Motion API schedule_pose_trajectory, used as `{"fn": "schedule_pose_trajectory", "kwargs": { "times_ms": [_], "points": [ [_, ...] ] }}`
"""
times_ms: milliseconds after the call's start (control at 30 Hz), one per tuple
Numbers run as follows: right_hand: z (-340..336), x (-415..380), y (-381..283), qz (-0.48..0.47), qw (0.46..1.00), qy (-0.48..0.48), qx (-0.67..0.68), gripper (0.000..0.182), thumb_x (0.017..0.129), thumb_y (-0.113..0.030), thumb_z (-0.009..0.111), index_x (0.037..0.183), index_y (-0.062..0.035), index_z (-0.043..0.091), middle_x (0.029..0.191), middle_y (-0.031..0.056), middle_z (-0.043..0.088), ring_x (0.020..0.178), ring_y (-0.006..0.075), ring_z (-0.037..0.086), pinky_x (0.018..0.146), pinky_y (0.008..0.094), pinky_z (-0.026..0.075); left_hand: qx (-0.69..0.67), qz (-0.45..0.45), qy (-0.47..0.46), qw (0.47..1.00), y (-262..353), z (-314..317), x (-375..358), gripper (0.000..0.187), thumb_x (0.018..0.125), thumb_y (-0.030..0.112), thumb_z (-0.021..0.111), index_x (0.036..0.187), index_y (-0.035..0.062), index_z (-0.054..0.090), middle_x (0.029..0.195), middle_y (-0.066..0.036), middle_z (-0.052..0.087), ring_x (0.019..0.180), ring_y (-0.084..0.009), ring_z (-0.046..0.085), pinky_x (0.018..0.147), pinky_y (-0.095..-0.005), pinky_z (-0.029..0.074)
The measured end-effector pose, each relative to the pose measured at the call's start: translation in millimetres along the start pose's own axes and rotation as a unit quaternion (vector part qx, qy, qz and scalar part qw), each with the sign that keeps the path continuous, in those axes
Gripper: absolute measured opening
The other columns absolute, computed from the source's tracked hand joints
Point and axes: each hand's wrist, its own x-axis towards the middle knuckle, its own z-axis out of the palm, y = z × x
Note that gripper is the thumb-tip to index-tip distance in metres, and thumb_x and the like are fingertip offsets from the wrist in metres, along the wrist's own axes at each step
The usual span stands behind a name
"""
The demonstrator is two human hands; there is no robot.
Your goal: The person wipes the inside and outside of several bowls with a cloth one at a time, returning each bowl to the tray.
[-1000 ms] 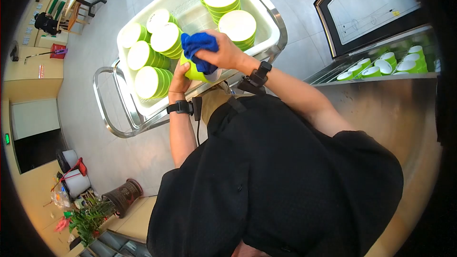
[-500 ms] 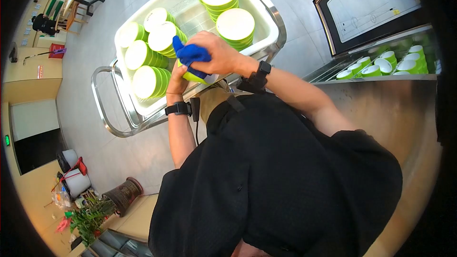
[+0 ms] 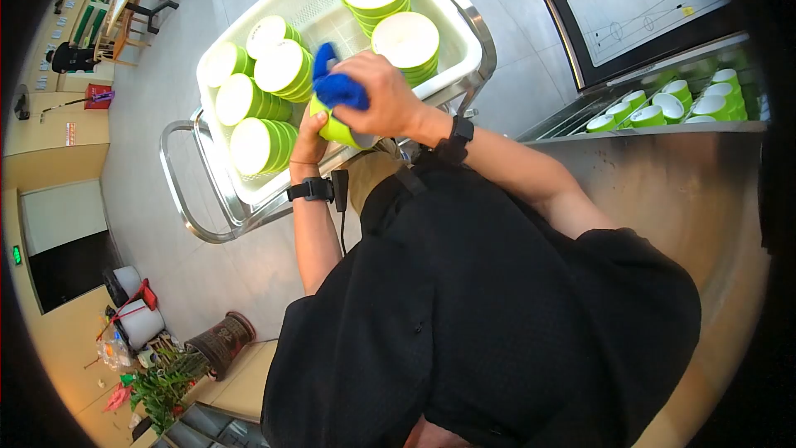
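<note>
Hands (image 3: 309, 145) farther apart, right (image 3: 384, 97) curled round cloth (image 3: 342, 90)

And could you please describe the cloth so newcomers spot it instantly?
Find the white tub on the metal trolley. By its near edge, the right hand holds a crumpled cloth against a green bowl. Unlike the green and white stacked bowls, it is deep blue.

cloth (image 3: 343, 93) against bowl (image 3: 334, 130) | bowl stacks (image 3: 256, 148) in basket (image 3: 461, 43) | basket on cart (image 3: 167, 163) | other bowls (image 3: 647, 117) right of cart
</note>
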Motion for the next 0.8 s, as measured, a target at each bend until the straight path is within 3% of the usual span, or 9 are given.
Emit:
{"fn": "schedule_pose_trajectory", "kwargs": {
  "times_ms": [100,233,333,433,500,567,633,700,800],
  "points": [
    [1.1,1.4,-10.8,-0.047,0.996,-0.075,-0.019,0.031,0.062,-0.015,0.071,0.09,-0.0066,0.06,0.093,0.0098,0.061,0.087,0.0305,0.057,0.083,0.0371,0.043,0.02,0.027,0.005,0.999,-7.3,-10.3,-0.2,0.075,0.072,0.035,0.066,0.131,0.0025,0.036,0.124,-0.008,0.048,0.114,-0.0192,0.047,0.097,-0.0329,0.037],
    [11.6,-2.3,20.8,-0.059,0.995,-0.033,0.068,0.03,0.065,-0.013,0.07,0.093,-0.0051,0.061,0.095,0.0104,0.061,0.087,0.0297,0.057,0.082,0.036,0.044,-0.006,0.022,0.007,1.0,-0.6,1.5,0.7,0.067,0.078,0.044,0.062,0.128,0.0035,0.042,0.124,-0.008,0.051,0.115,-0.0216,0.049,0.101,-0.036,0.035],
    [16.3,-4.9,29.6,0.03,0.993,-0.001,0.116,0.03,0.068,-0.011,0.07,0.095,-0.0028,0.062,0.096,0.011,0.061,0.089,0.0281,0.058,0.081,0.0339,0.045,-0.035,0.008,-0.001,0.999,-0.3,1.5,4.3,0.066,0.078,0.043,0.062,0.127,0.0029,0.043,0.124,-0.008,0.051,0.113,-0.02,0.05,0.1,-0.0349,0.037],
    [18.8,-10.2,40.9,0.205,0.936,0.005,0.288,0.028,0.075,-0.018,0.066,0.098,-0.0021,0.063,0.093,0.012,0.066,0.087,0.0234,0.062,0.078,0.0309,0.048,-0.006,0.011,0.005,1.0,2.0,0.4,0.0,0.066,0.078,0.042,0.061,0.128,0.0024,0.042,0.124,-0.008,0.051,0.113,-0.0203,0.05,0.1,-0.035,0.037],
    [16.9,-15.6,43.8,0.195,0.948,0.031,0.25,0.028,0.077,-0.019,0.064,0.099,-0.0011,0.063,0.094,0.0119,0.067,0.085,0.0194,0.064,0.075,0.0282,0.049,-0.019,0.014,-0.01,1.0,1.2,0.8,2.1,0.065,0.078,0.042,0.061,0.127,0.0021,0.043,0.124,-0.008,0.051,0.113,-0.0208,0.05,0.099,-0.0347,0.037],
    [16.8,-17.5,39.3,0.325,0.923,0.077,0.192,0.022,0.08,-0.01,0.06,0.099,0.0012,0.061,0.096,0.0083,0.066,0.095,0.0145,0.06,0.083,0.0285,0.045,-0.017,0.007,-0.02,1.0,4.6,4.2,2.4,0.065,0.078,0.041,0.061,0.127,0.0022,0.043,0.123,-0.008,0.051,0.113,-0.0214,0.05,0.1,-0.0348,0.037],
    [18.7,-12.5,28.1,0.311,0.926,0.091,0.192,0.028,0.076,-0.01,0.062,0.102,0.0001,0.061,0.092,0.009,0.065,0.093,0.0219,0.061,0.082,0.0326,0.045,-0.015,0.0,0.003,1.0,4.4,4.7,2.4,0.068,0.076,0.04,0.063,0.128,0.0017,0.041,0.123,-0.008,0.05,0.113,-0.0206,0.049,0.099,-0.0341,0.036],
    [10.1,-0.1,11.0,0.055,0.998,0.028,-0.024,0.034,0.068,-0.011,0.066,0.1,-0.0024,0.06,0.088,0.0109,0.063,0.087,0.0299,0.059,0.08,0.0369,0.045,-0.011,-0.011,0.024,1.0,0.0,2.9,2.4,0.072,0.073,0.038,0.064,0.129,0.0013,0.039,0.124,-0.008,0.049,0.114,-0.0198,0.048,0.099,-0.0334,0.035],
    [9.5,4.9,-0.4,-0.059,0.997,-0.057,0.006,0.032,0.063,-0.013,0.069,0.093,-0.0063,0.06,0.095,0.0108,0.06,0.09,0.0318,0.056,0.081,0.0386,0.043,-0.051,0.006,0.029,0.998,-17.1,-18.2,4.8,0.071,0.075,0.035,0.064,0.132,0.0044,0.036,0.124,-0.007,0.049,0.114,-0.0192,0.048,0.099,-0.033,0.036]
  ]
}}
